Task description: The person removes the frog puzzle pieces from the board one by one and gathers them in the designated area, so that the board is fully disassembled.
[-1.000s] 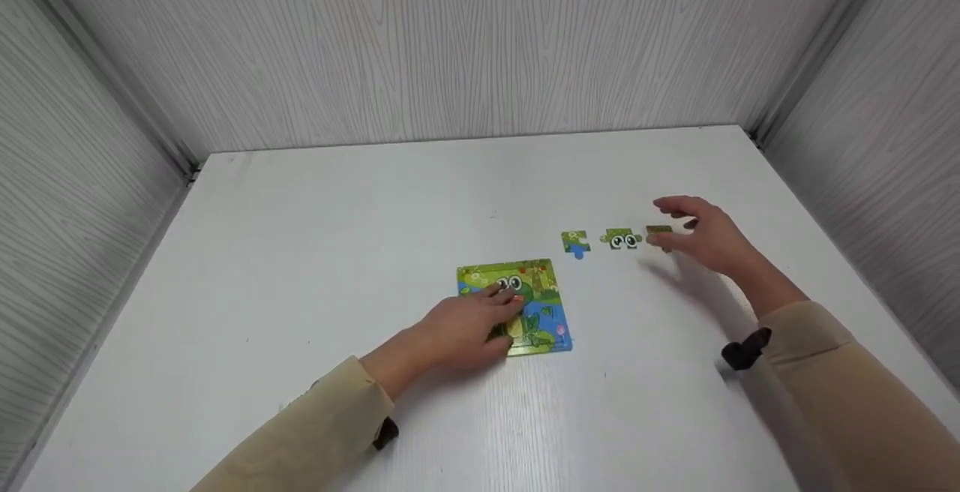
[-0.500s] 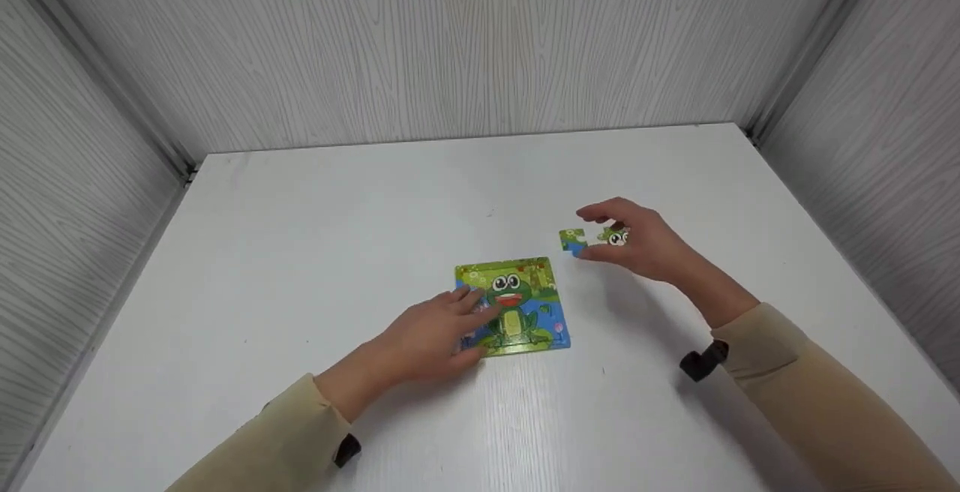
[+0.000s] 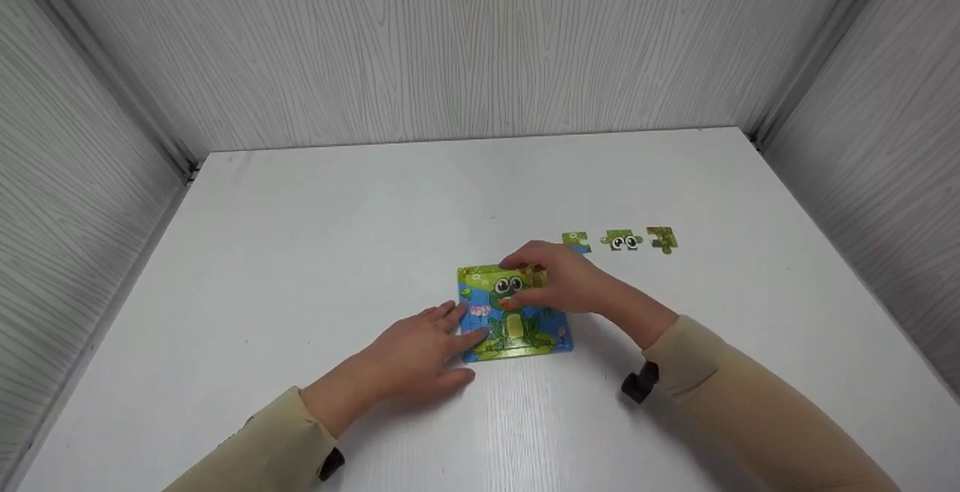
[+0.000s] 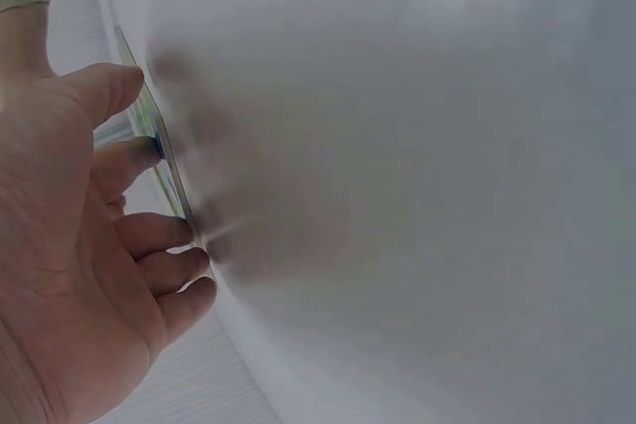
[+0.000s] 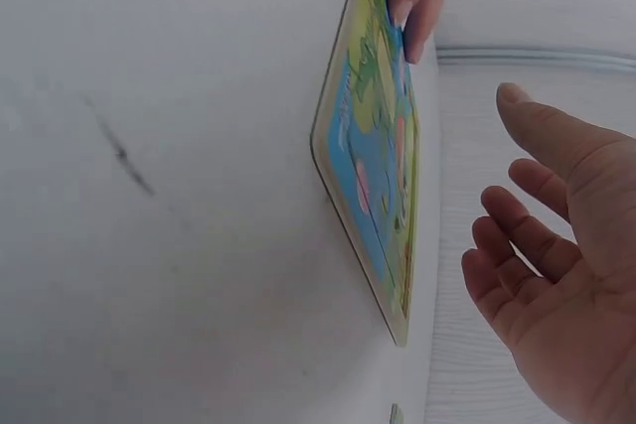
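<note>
A square frog jigsaw puzzle [image 3: 514,343] lies on the white table, its picture showing a green frog on blue and green. My left hand [image 3: 411,353] rests with spread fingers along the puzzle's left side, index fingertip over its lower left part. In the left wrist view the fingertips [image 4: 177,270] meet the board's edge. Over the puzzle's upper right part hovers my right hand [image 3: 564,278], thumb apart from the fingers and hiding that corner. Nothing shows between its fingers in the right wrist view, where the hand [image 5: 556,265] is above the board [image 5: 368,176].
Three loose jigsaw pieces lie in a row behind and right of the puzzle: a green and blue piece [image 3: 576,238] partly covered by the right hand, a piece with eyes [image 3: 622,241] and a green-brown piece [image 3: 663,239]. Pale wood-grain walls [image 3: 450,49] enclose the table.
My right hand has moved left and nearer, from the loose pieces to over the puzzle. My left hand has slid left off the puzzle's middle to its edge. The loose pieces stay in place.
</note>
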Demonstrator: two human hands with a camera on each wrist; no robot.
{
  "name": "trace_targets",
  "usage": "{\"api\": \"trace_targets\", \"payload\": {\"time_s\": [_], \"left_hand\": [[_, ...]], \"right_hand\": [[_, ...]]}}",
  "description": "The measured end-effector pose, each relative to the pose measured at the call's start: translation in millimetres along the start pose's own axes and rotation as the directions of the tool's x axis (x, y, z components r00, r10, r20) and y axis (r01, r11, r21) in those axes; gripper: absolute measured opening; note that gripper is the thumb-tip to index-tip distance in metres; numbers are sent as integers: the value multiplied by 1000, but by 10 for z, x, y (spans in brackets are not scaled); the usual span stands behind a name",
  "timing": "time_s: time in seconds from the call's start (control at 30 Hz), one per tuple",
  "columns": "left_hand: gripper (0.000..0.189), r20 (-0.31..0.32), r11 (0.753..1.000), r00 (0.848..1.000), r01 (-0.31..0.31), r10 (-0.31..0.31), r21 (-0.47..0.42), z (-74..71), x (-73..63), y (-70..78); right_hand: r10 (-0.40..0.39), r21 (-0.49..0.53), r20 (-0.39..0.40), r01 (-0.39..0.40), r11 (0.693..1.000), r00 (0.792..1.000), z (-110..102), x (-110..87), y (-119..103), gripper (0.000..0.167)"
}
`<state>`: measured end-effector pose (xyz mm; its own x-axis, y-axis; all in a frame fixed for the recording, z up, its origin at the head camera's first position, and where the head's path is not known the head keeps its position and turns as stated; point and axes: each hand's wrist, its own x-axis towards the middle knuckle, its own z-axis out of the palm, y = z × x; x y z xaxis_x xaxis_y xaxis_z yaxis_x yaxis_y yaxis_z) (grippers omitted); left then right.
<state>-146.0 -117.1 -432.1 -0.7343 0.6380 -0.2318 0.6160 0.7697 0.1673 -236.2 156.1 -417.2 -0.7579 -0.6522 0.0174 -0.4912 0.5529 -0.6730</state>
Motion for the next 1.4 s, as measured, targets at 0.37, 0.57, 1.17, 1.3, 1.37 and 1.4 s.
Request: {"api": "trace_targets", "payload": {"time_s": [0.37, 0.57, 1.17, 1.3, 1.37, 1.4], "left_hand": [[56, -21, 999, 999, -49, 49, 1, -15, 47, -2], [56, -16, 999, 999, -37, 37, -18, -29, 46, -2], [55, -40, 999, 998, -40, 39, -11, 18, 37, -17], [56, -37, 999, 999, -40, 39, -19, 22, 34, -21], [56, -32, 999, 999, -38, 37, -23, 25, 35, -22], [56, -28, 999, 999, -37, 36, -25, 26, 35, -23]], "right_hand": [[-18, 1, 119, 18, 1000, 993, 195, 122, 169, 44], [23, 75, 164, -36, 997, 986, 202, 122, 225, 47], [9, 110, 156, -26, 994, 988, 276, 138, 270, 42], [3, 120, 161, -23, 992, 987, 270, 138, 254, 40], [1, 119, 163, -20, 993, 987, 269, 143, 250, 39], [2, 120, 166, -22, 993, 986, 268, 144, 243, 39]]}}
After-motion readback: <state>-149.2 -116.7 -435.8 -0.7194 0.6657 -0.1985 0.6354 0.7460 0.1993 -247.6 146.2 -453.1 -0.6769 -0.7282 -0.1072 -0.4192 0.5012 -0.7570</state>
